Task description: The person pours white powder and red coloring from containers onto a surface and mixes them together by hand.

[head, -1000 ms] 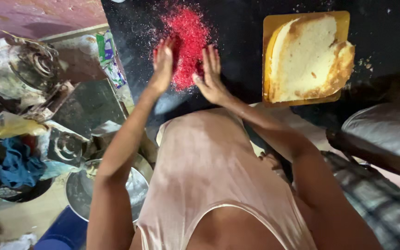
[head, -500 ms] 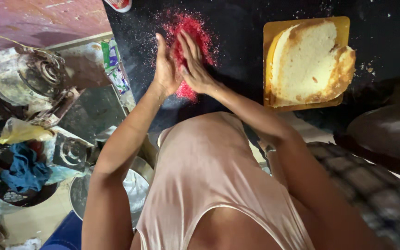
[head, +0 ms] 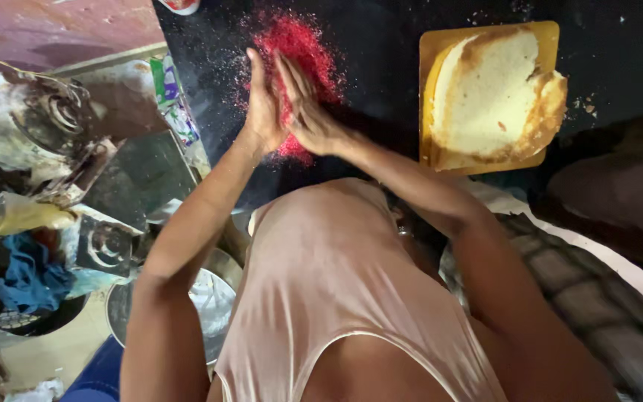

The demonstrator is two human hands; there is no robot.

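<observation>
While both hands, left hand [head: 264, 112] and right hand [head: 308, 112], press palm to palm, holding nothing, the red powder [head: 299, 52] lies directly beneath and beyond them on the black tabletop [head: 381, 89], equally near both.

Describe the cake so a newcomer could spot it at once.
On the black counter, look right of the red crumb pile that the pressed-together left hand and right hand cover. The cake lies on a yellow board: a pale slab with browned crust, the only pale thing there.
</observation>
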